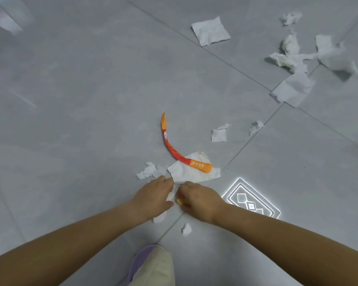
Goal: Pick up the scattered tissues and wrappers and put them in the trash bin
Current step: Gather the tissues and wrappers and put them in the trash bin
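Both hands meet low on the grey tile floor. My left hand (pixel 155 195) grips a white tissue (pixel 163 213) whose end shows below the palm. My right hand (pixel 196 199) is curled beside it, fingertips on the near edge of a flat stained tissue (pixel 186 172). A long curved orange wrapper (pixel 174 149) lies across that tissue. A crumpled tissue (pixel 148 171) sits just left of it. Small scraps lie at the middle (pixel 219 134), further right (pixel 256 126) and near my foot (pixel 186 229). The trash bin is out of sight.
More tissues lie at the upper right: a square one (pixel 210 30), a torn heap (pixel 310 55), a folded sheet (pixel 291 89). A shiny metal floor drain (pixel 254 200) sits right of my right hand. My purple slipper (pixel 141 261) stands below. Something white (pixel 4 15) shows top left.
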Motion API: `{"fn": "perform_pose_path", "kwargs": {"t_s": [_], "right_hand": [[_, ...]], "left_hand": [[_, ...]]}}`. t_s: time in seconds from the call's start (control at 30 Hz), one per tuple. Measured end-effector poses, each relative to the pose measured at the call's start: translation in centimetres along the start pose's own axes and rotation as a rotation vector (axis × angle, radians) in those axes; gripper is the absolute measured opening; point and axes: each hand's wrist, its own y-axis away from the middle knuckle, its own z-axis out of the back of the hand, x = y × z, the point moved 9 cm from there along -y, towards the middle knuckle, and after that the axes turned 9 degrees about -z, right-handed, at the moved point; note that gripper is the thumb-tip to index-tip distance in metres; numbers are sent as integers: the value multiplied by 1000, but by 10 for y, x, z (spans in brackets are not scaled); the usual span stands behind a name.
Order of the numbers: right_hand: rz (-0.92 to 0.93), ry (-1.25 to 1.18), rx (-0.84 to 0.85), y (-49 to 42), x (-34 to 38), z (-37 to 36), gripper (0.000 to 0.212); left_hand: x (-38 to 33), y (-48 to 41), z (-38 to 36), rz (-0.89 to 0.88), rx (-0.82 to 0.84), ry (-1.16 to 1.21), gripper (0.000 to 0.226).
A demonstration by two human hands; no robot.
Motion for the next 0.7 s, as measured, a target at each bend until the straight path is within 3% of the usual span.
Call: {"fn": "perform_pose_path", "kwargs": {"t_s": [0.17,0.3,0.5,0.6,0.7], "right_hand": [[40,109,-1,-3,-5,-6,26],[29,129,20,0,-13,-9,18],[-112,-113,73,16,-33,1,12],[-90,-198,170,31,-19,-14,19],[34,-77,225,44,4,-39,33]], "left_hand": [[10,3,-7,27,15,112,33],[8,6,-16,22,43,185,36],[-8,4,-29,-18,89,295,39],[-11,1,-28,-41,100,270,36],[-8,-1,-23,-35,102,242,37]]}}
